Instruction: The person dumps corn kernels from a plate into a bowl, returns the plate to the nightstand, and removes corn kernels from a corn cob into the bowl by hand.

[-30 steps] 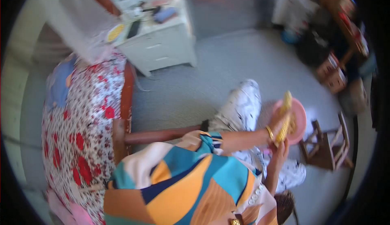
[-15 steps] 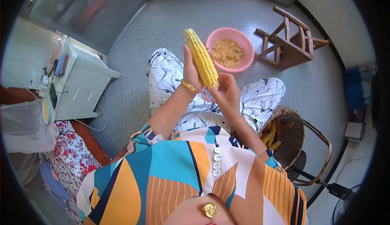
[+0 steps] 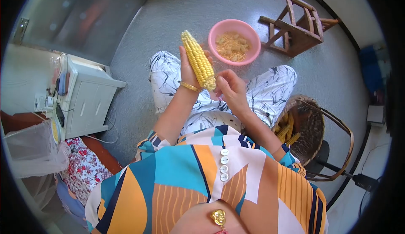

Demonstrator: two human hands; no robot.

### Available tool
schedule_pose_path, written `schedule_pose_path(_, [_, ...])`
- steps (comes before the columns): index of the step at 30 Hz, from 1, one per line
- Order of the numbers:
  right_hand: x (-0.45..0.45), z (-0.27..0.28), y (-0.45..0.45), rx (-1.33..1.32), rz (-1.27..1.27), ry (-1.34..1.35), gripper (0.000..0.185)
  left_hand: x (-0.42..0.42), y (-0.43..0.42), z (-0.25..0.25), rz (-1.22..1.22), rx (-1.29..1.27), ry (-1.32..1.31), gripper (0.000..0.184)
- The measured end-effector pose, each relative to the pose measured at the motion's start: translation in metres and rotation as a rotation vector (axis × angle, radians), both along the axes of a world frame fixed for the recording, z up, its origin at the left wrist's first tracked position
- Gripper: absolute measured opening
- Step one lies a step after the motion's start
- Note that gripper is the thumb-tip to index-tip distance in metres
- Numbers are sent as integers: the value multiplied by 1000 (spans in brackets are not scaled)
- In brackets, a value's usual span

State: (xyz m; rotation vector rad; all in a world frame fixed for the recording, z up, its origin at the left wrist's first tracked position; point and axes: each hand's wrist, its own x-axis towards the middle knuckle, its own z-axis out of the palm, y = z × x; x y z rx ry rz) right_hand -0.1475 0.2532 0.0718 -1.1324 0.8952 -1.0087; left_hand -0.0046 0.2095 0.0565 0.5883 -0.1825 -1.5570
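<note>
My left hand is wrapped round an ear of corn, which leans with its narrow tip up and to the left. Yellow kernels cover most of the ear, and its thick lower end looks pale and rough. Close beside that lower end is my right hand, its fingers curled in with the thumb near them. Whether anything small sits between those fingertips is hidden. Beyond my hands a pink basin on the floor holds loose kernels and some paler pieces.
At my right a wicker basket with a tall handle contains several corn ears. A wooden stool lies tipped over behind the basin. On the left stands a white cabinet with cables.
My right hand has come off the lower end of the ear and curled beside it. The left hand keeps its hold. The whole view has shifted slightly.
</note>
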Motion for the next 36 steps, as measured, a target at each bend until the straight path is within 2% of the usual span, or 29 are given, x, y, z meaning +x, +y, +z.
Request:
schedule_pose_path(3, [1,4,-1,182,25,-24,27,-5,1,1,37,52,-54,57])
schedule_pose_path(7, [3,3,1,39,100,100,35,-7,2,1,35,103,-117,55])
schedule_pose_path(9, [2,2,2,91,96,7,36,-9,3,6,36,128,-125,59])
schedule_pose_path(13, [3,0,2,122,116,-250,38,-22,17,23,-111,-48,-164,66])
schedule_pose_path(16, [1,8,2,143,145,-207,41,-21,23,20,-242,-107,-113,71])
schedule_pose_path(19, [2,6,2,167,179,-243,39,-17,22,8,-203,-62,-119,71])
schedule_pose_path(23, [0,2,1,261,223,-114,30,-13,20,4,-94,-50,-188,69])
schedule_pose_path(29, [5,6,1,443,163,-296,36,-6,19,4,-27,-21,-240,70])
schedule_pose_path(33, [7,6,0,352,237,-334,31,-11,25,6,-119,-55,-286,73])
schedule_pose_path(36, [4,-8,5,307,207,-218,31,-16,29,4,-241,-100,-359,72])
